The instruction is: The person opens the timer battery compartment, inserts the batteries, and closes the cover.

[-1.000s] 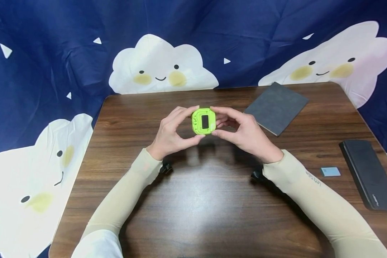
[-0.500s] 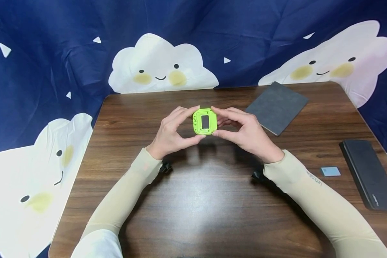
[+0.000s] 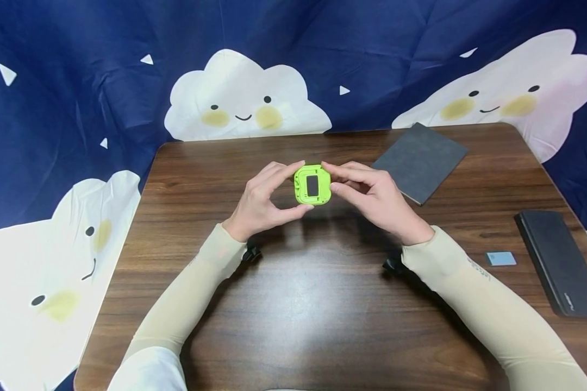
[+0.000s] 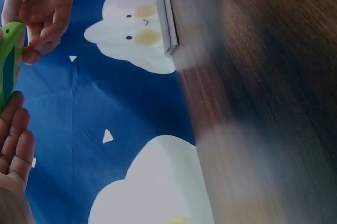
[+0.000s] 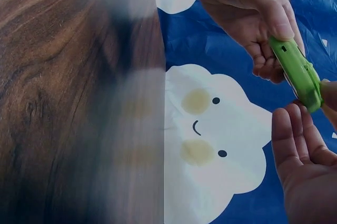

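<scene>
A small lime-green, rounded-square plastic device (image 3: 300,187) with a dark rectangular panel is held up above the table. My left hand (image 3: 264,203) grips its left side, index finger on the top edge and thumb on the bottom edge. From the right, my right hand (image 3: 374,198) pinches it with the index finger at the top corner and the thumb at the right edge. In the right wrist view the green device (image 5: 297,71) appears edge-on and tilted. Its edge is partly cut off in the left wrist view, where the device (image 4: 8,58) shows between both hands.
On the wooden table (image 3: 293,326), a dark grey notebook (image 3: 420,163) lies at the back right. A light-blue small box (image 3: 501,259) and a long black case (image 3: 562,263) lie at the right. Behind hangs a blue cloth (image 3: 362,49) with cloud prints.
My right thumb has moved from the device's bottom right corner up to its right edge. The device has shifted very slightly to the right; my left hand keeps its grip.
</scene>
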